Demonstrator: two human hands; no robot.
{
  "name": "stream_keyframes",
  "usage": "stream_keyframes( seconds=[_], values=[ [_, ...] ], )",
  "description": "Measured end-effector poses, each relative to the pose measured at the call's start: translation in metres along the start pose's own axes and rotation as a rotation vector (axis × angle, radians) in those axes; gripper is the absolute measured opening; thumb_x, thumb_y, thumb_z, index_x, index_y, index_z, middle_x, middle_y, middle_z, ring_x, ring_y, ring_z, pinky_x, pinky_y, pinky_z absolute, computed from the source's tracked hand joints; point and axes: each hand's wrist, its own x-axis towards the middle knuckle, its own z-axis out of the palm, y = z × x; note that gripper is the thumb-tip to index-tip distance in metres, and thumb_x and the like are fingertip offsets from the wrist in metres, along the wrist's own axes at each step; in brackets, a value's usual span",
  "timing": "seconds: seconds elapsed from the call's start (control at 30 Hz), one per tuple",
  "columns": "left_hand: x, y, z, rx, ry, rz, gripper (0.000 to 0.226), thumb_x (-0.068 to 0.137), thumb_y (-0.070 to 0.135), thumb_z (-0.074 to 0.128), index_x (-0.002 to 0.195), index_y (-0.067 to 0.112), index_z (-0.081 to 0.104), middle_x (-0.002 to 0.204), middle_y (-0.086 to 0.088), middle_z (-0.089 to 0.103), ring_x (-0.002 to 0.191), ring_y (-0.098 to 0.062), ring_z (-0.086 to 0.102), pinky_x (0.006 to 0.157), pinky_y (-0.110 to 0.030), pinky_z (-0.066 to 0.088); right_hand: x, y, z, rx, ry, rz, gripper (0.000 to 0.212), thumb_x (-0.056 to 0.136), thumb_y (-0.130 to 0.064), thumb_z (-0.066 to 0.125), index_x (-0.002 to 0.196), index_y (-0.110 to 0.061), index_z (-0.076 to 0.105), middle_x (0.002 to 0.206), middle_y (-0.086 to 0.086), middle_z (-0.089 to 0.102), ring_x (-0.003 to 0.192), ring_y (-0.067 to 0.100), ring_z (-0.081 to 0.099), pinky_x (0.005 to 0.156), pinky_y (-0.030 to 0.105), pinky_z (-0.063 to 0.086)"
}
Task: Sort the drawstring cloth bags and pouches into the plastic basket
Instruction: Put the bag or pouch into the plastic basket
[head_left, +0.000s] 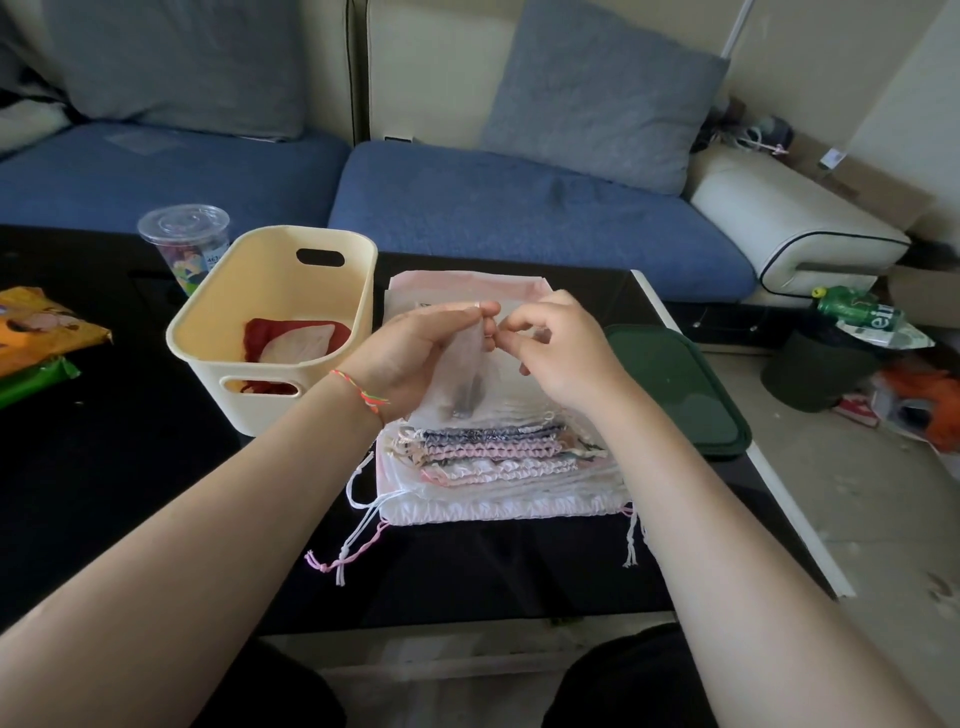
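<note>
Between our 2 hands, a sheer pouch (457, 374) hangs, left hand (410, 358) and right hand (556, 348) pinching its top. Beneath them lies the bag stack (498, 457); left of them, the basket (270, 317). Step: handling 1 pouch; next, carry it leftward.

Smooth matt plastic basket (218, 332); sheer cloth pouch (457, 374); ruched cloth bags (493, 452) (cotton-looking); glossy black table (130, 493).

On the tabletop (130, 493), a basket (270, 332) holding cloth bags sits left of a stack of pouches (498, 467), a lidded cup (184, 244) behind the basket, a lid (675, 389) right of the stack, and a sofa (519, 218) beyond.
</note>
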Motion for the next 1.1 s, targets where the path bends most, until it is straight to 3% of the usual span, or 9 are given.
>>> stream_keyframes(
  seconds=[0.13,0.23,0.33,0.47,0.57,0.63,0.73,0.83,1.1],
  values=[
    [0.000,-0.002,0.000,0.111,0.096,0.087,0.016,0.096,0.003,0.051,0.098,-0.001,0.067,0.074,-0.001,0.070,0.074,-0.008,0.068,0.075,-0.018,0.053,-0.006,-0.008,0.004,-0.080,-0.058,-0.065,0.012,0.095,-0.023,0.063,0.086,-0.017,0.071,0.073,-0.003,0.065,0.051,0.004,0.056,0.061,0.028,0.045],
    [0.000,0.001,-0.004,0.675,0.195,0.151,0.022,0.095,0.011,0.059,0.078,0.004,0.069,0.067,0.008,0.067,0.075,0.005,0.063,0.075,-0.014,0.044,-0.007,-0.010,0.003,-0.118,-0.056,-0.100,0.015,0.096,-0.020,0.060,0.086,-0.015,0.069,0.069,-0.004,0.066,0.049,0.000,0.052,0.058,0.026,0.044],
    [-0.001,0.004,-0.005,0.988,0.182,0.124,0.024,0.093,0.025,0.062,0.083,0.007,0.074,0.065,0.004,0.061,0.063,-0.005,0.053,0.063,-0.017,0.040,-0.006,-0.011,-0.001,-0.166,-0.013,-0.129,0.015,0.097,-0.019,0.058,0.083,-0.019,0.065,0.075,-0.010,0.064,0.067,0.004,0.057,0.066,0.026,0.045],
    [-0.005,0.012,0.000,0.814,-0.035,0.042,0.027,0.084,0.026,0.067,0.084,0.000,0.073,0.069,0.000,0.064,0.077,-0.011,0.057,0.082,-0.028,0.044,-0.004,-0.009,-0.004,-0.110,0.044,-0.152,0.015,0.095,-0.015,0.062,0.080,-0.018,0.066,0.084,-0.011,0.058,0.067,0.000,0.051,0.065,0.018,0.037],
    [-0.007,0.015,-0.002,0.686,-0.129,0.044,0.018,0.092,0.014,0.062,0.083,0.002,0.072,0.075,-0.007,0.064,0.077,-0.014,0.058,0.079,-0.025,0.046,-0.003,-0.007,-0.003,0.001,0.073,-0.138,0.016,0.093,-0.017,0.064,0.079,-0.023,0.066,0.089,-0.010,0.058,0.063,0.007,0.057,0.063,0.017,0.041],
    [-0.006,0.013,-0.006,0.546,-0.147,0.045,0.017,0.092,0.012,0.061,0.087,0.002,0.073,0.082,-0.010,0.066,0.080,-0.017,0.059,0.081,-0.026,0.048,-0.002,-0.006,-0.001,0.094,0.107,-0.094,0.010,0.094,-0.020,0.063,0.094,-0.027,0.069,0.101,-0.008,0.061,0.064,0.015,0.065,0.061,0.023,0.050],
    [-0.003,0.012,-0.009,0.350,-0.051,0.061,0.017,0.092,0.011,0.059,0.088,0.003,0.074,0.084,-0.011,0.067,0.078,-0.016,0.061,0.082,-0.026,0.048,-0.004,-0.005,-0.002,0.315,0.080,0.062,0.022,0.096,-0.020,0.060,0.116,-0.026,0.064,0.115,-0.001,0.062,0.075,0.019,0.071,0.060,0.031,0.057],
    [-0.002,0.013,-0.009,0.260,-0.062,0.035,0.019,0.095,0.010,0.053,0.089,0.003,0.070,0.079,-0.008,0.066,0.079,-0.017,0.060,0.077,-0.023,0.051,-0.006,-0.006,-0.004,0.630,-0.102,0.157,0.016,0.097,-0.015,0.060,0.107,-0.008,0.070,0.100,0.012,0.073,0.080,0.023,0.072,0.060,0.029,0.054],
    [-0.008,0.015,-0.003,0.201,-0.202,-0.010,0.021,0.098,0.011,0.043,0.092,0.001,0.060,0.076,-0.004,0.062,0.074,-0.012,0.057,0.073,-0.019,0.051,-0.007,-0.008,-0.009,0.873,-0.245,0.197,0.002,0.090,-0.010,0.066,0.090,-0.012,0.067,0.077,0.001,0.068,0.073,0.013,0.063,0.063,0.025,0.048]
  ],
)
